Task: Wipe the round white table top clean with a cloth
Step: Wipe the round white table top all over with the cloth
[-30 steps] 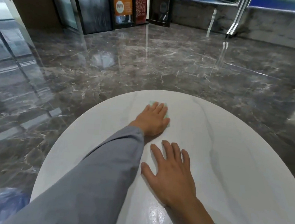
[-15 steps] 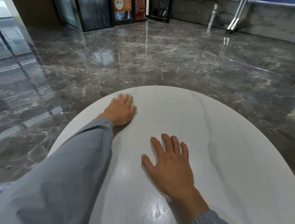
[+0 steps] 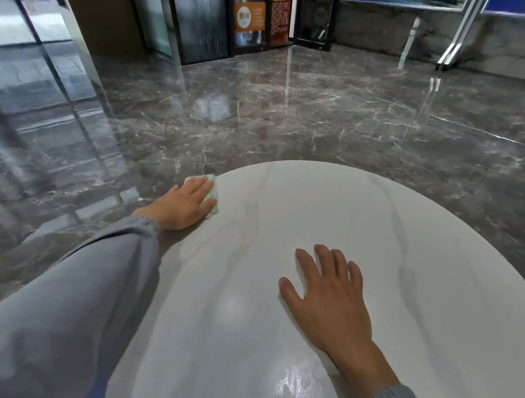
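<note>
The table (image 3: 409,243) is round and white, with a smooth glossy top that has thin grey veins like stone and a bright reflection near the person. The cloth (image 3: 213,196) is small, soft and fluffy, pale green with white, and it lies crumpled at the far left rim of the table. The left hand (image 3: 187,206) lies on top of it, with the fingers (image 3: 200,187) nearly straight and close together; they press it flat and do not curl around it. Most of the cloth is hidden under this hand. The right hand (image 3: 328,300) rests flat on the bare top, near the middle, fingers spread and relaxed, holding nothing. Both arms wear grey sleeves (image 3: 87,294) with gathered cuffs. The floor (image 3: 325,115) is dark polished marble with light veins.
</note>
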Demonstrator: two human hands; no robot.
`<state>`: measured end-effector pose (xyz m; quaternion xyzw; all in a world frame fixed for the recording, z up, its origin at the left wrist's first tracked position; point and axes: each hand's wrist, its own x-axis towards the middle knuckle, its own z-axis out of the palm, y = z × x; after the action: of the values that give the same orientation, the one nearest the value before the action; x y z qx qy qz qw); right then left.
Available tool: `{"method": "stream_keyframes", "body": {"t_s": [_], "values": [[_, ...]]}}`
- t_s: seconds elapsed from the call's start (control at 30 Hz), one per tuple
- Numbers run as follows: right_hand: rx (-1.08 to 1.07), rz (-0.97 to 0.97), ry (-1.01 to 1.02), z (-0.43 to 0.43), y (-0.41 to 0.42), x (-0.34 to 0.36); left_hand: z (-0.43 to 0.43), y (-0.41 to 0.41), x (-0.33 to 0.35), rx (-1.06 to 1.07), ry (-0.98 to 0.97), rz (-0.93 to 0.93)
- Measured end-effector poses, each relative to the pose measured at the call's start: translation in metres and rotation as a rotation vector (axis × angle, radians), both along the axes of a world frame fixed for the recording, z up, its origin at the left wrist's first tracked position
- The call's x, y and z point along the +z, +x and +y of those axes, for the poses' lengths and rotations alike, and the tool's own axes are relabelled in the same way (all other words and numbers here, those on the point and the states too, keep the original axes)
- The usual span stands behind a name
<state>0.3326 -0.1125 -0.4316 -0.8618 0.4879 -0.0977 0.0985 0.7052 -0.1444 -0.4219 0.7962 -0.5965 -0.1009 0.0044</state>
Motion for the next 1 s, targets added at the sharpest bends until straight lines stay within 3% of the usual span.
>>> {"method": "stream_keyframes", "body": {"t_s": [0.13, 0.23, 0.47, 0.57, 0.7, 0.77, 0.9, 1.0], "values": [[-0.001, 0.000, -0.014, 0.000, 0.000, -0.002, 0.021, 0.004, -0.001, 0.007, -0.032, 0.043], [0.001, 0.000, -0.019, -0.001, 0.001, -0.003, 0.025, -0.017, 0.003, -0.032, -0.050, -0.067], [0.004, -0.036, -0.017, 0.000, -0.001, -0.001, 0.011, -0.153, 0.008, -0.314, -0.023, -0.025], [-0.046, -0.195, 0.042, -0.004, -0.004, 0.005, 0.017, -0.183, 0.008, -0.376, -0.038, 0.040], [-0.140, -0.406, 0.117, -0.013, -0.003, 0.016, 0.037, -0.172, 0.014, -0.262, -0.209, 0.283], [-0.078, -0.400, 0.065, -0.019, 0.007, 0.022, 0.046, -0.161, 0.010, -0.184, -0.223, 0.272], [0.085, -0.304, 0.055, -0.039, 0.049, 0.032, 0.064, -0.152, -0.006, -0.080, -0.201, 0.067], [0.194, -0.123, 0.079, -0.056, 0.078, 0.021, 0.068, -0.156, -0.015, -0.056, -0.237, 0.094]]}}
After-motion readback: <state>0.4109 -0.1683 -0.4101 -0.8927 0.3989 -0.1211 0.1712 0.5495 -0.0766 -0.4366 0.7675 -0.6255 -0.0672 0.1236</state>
